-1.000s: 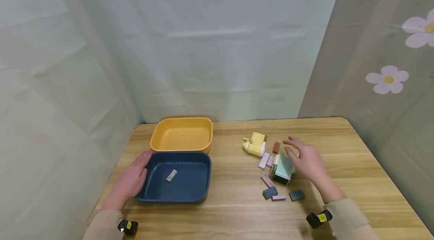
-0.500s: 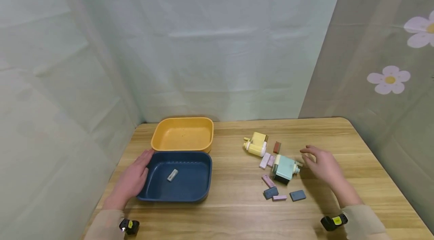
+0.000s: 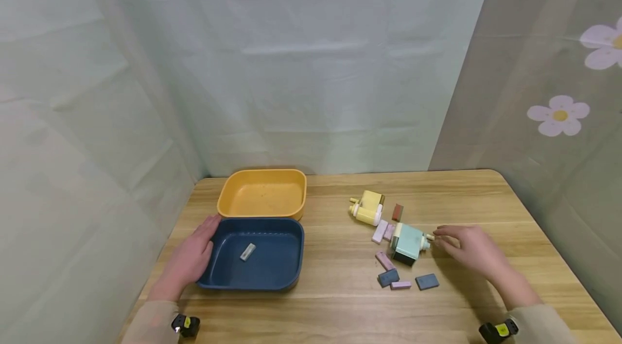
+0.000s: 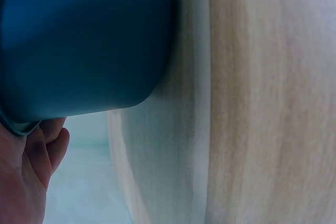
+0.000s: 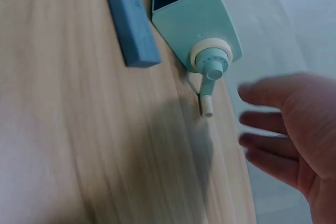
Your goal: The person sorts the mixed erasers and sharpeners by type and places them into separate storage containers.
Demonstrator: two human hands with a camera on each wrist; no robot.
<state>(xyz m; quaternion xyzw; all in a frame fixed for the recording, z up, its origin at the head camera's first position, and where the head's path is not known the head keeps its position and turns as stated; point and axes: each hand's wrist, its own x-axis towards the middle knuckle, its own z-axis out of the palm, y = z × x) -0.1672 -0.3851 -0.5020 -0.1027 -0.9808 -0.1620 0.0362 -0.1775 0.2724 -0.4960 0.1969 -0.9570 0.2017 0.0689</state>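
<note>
Mint-green plastic pencil sharpener with a cream crank handle [image 3: 408,242]: it is found lying on its side on the light wooden table [image 3: 340,301], right of centre, crank end turned toward the right hand [image 3: 468,251]. In the right wrist view the sharpener [image 5: 195,22] is seen with its dark open slot facing away and the crank [image 5: 208,92] resting against the tabletop. The right hand is held just beside the crank, fingers [image 5: 262,94] loosely extended and grasping nothing; contact with the crank cannot be told. A clean pickup would probably be made by the body, not the thin crank, with the neighbouring pieces left undisturbed.

Small flat blocks are scattered close by: a slate-blue one [image 3: 426,281], pinkish ones [image 3: 384,260], a rust-brown one [image 3: 397,211]. A yellow sharpener [image 3: 366,207] lies beyond.

The dark blue plastic tray [image 3: 252,253], holding one small grey block [image 3: 247,251], is steadied by the left hand [image 3: 187,260], fingers laid flat against its rim. A yellow-orange tray [image 3: 262,193] is set touching behind it.
</note>
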